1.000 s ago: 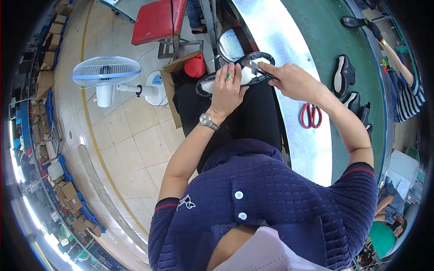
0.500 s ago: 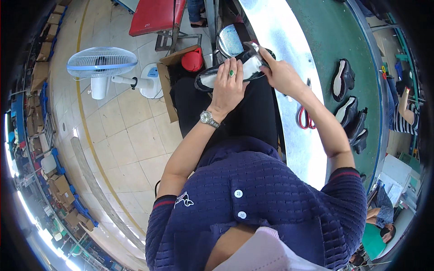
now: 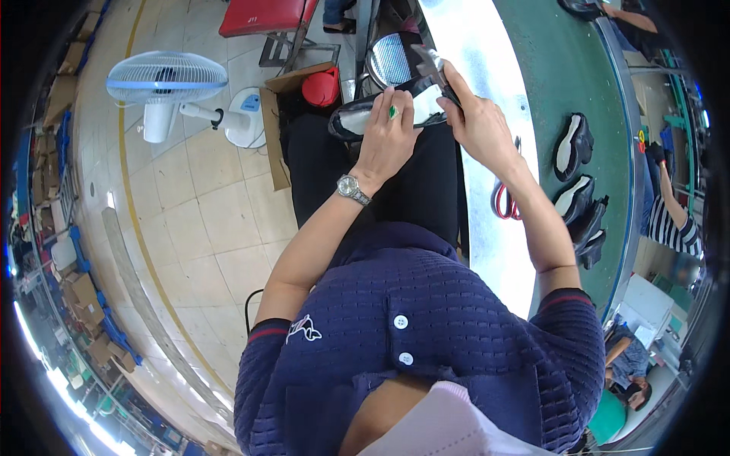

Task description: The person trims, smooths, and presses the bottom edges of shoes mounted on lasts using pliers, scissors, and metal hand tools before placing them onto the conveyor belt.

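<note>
l hand (image 3: 388,140) holding blk shoe (image 3: 356,121), r hand (image 3: 480,129) gripping metal tool (image 3: 431,64)

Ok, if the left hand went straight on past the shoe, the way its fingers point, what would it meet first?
Past the shoe, the left hand would probably meet the round silver disc first, though its depth is unclear.

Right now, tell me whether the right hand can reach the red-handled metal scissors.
Probably yes, after freeing its grip: the right hand holds a silver-headed tool, but the scissors lie close by on the shiny metal bench.
</note>
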A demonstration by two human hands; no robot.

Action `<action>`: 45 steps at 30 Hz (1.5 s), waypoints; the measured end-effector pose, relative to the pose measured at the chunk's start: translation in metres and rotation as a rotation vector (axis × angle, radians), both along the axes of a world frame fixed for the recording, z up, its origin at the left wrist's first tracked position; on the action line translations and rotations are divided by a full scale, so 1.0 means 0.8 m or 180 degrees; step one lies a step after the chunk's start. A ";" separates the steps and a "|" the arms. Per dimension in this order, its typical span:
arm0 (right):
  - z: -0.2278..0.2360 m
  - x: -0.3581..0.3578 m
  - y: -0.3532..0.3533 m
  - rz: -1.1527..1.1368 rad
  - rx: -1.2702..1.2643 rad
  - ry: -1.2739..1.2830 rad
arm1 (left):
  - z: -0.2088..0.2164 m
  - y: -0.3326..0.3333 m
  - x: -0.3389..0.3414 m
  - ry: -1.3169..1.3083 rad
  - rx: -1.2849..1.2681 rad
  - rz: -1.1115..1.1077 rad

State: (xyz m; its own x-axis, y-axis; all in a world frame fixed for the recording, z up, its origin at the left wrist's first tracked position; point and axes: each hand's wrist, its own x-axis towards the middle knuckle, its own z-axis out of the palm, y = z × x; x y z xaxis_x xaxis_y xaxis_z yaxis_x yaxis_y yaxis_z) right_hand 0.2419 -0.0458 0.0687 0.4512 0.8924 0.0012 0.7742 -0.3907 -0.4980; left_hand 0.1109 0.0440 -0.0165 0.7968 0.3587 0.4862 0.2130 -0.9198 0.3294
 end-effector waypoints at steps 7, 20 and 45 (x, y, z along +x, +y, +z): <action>0.004 -0.010 0.003 0.0500 -0.0369 -0.0475 | -0.005 -0.002 0.000 -0.0067 -0.0073 0.0104; -0.012 -0.038 0.007 0.0283 -0.0571 -0.0648 | 0.020 0.010 -0.021 0.0789 0.0386 0.0325; -0.012 -0.076 0.042 0.0560 -0.0207 -0.0426 | 0.028 0.051 -0.066 0.0400 -0.1518 0.0560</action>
